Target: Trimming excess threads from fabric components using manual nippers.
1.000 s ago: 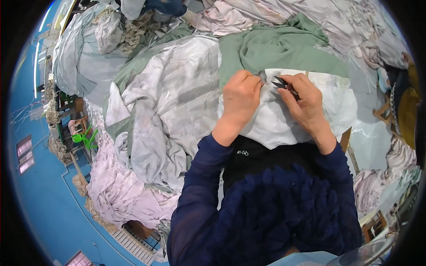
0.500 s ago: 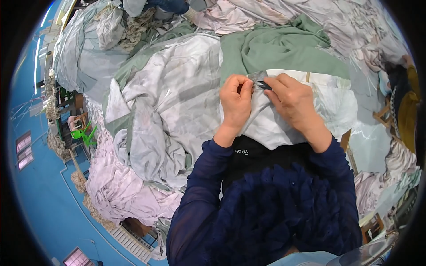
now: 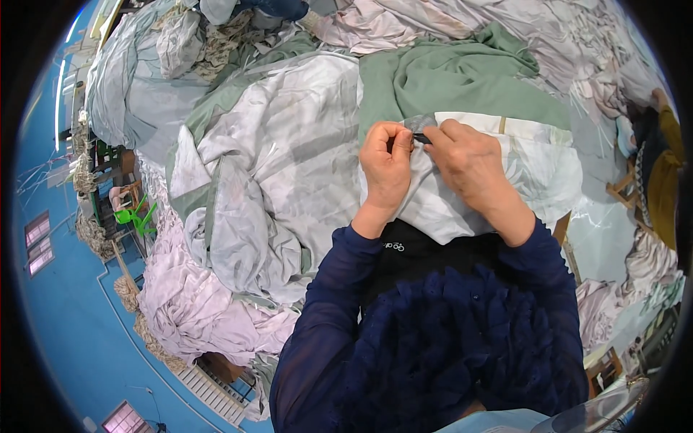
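Observation:
Between thumb and fingers my left hand (image 3: 385,164) pinches the edge of a pale grey-white cloth (image 3: 426,198), with its fingers closed. My right hand (image 3: 467,160) is closed around small black thread snips (image 3: 419,137), whose tips reach the cloth edge at my left fingertips. The grip of the snips is hidden inside my right hand. A sage green cloth (image 3: 465,81) lies just beyond both hands, joined visually to a white band (image 3: 473,123). The near end of the pale cloth drapes over my black apron (image 3: 433,252).
Large crumpled grey-white sheets (image 3: 289,137) spread to my left, with a pinkish heap (image 3: 209,307) below them. More pale pink cloth (image 3: 390,25) is piled at the far side. A bright green chair (image 3: 137,216) stands on the blue floor (image 3: 79,310). At right, another person's mustard sleeve (image 3: 663,195) shows.
My right hand has moved slightly left toward my left fingertips. The snips' blades, apart before, now look closed together at the cloth edge. My left hand has hardly moved.

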A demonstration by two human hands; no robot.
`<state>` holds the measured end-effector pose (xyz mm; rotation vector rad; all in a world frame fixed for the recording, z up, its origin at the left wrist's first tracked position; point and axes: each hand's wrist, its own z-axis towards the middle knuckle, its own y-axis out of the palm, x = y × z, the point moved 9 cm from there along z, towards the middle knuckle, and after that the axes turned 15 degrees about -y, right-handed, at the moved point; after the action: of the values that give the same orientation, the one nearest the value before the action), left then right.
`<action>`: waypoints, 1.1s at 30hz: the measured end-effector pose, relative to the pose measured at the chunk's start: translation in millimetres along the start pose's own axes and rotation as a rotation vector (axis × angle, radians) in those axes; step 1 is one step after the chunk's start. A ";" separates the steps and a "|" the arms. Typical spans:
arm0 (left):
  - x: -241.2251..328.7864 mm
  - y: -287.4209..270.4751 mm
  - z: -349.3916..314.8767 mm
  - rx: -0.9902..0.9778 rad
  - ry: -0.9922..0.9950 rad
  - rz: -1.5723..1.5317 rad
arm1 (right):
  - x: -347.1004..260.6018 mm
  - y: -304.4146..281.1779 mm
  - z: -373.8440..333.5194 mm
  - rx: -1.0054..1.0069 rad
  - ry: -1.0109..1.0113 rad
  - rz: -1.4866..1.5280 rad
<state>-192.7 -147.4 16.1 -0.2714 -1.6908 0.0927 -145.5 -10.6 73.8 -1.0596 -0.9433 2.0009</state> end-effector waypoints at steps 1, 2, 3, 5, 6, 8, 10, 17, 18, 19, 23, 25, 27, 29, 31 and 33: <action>1.4 0.1 -0.6 0.006 0.015 0.016 | 0.1 1.4 -0.6 -0.008 -0.001 -0.016; 1.5 0.1 -0.7 0.007 0.015 0.017 | 0.0 2.6 -0.8 -0.015 -0.002 -0.031; 1.7 0.0 -1.0 0.009 0.015 0.014 | -0.3 2.2 -0.2 -0.015 -0.003 -0.030; 1.2 -0.5 -1.1 0.011 0.015 0.010 | -1.4 1.3 1.5 -0.022 -0.008 -0.034; 2.0 -0.7 -1.1 0.015 0.035 0.029 | -1.3 1.5 1.5 -0.022 -0.008 -0.034; 2.6 -0.6 -1.6 0.018 0.055 0.048 | -0.6 4.3 1.5 -0.054 -0.009 -0.047; 1.3 -0.3 -1.5 0.019 0.046 0.046 | -1.7 3.3 2.7 -0.051 -0.018 -0.051; 1.0 -0.4 -2.4 0.032 0.063 0.052 | -4.4 3.7 3.8 -0.061 -0.043 -0.089; 2.1 -0.3 -2.7 0.034 0.075 0.058 | -4.5 3.9 3.7 -0.062 -0.042 -0.088; 3.3 -0.1 -3.0 0.036 0.087 0.065 | -4.8 3.9 3.6 -0.062 -0.045 -0.098; 4.0 -0.5 -3.4 0.036 0.071 0.053 | -7.1 2.4 4.6 -0.053 -0.054 -0.129; 6.9 -0.5 -4.0 0.045 0.086 0.067 | -7.9 2.5 4.8 -0.053 -0.058 -0.136; 6.3 -0.4 -4.1 0.042 0.075 0.053 | -8.4 2.2 4.9 -0.052 -0.061 -0.142; 4.7 -0.7 -3.7 0.041 0.065 0.039 | -8.9 1.9 5.3 -0.049 -0.068 -0.138; 6.0 -1.0 -4.2 0.050 0.102 0.071 | -9.4 1.2 5.7 -0.050 -0.070 -0.140; 5.3 -0.5 -4.1 0.048 0.084 0.055 | -9.5 1.0 5.8 -0.051 -0.070 -0.143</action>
<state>-189.2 -147.1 21.9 -0.2823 -1.5963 0.1608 -146.6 -20.5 78.9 -0.9273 -1.0812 1.9154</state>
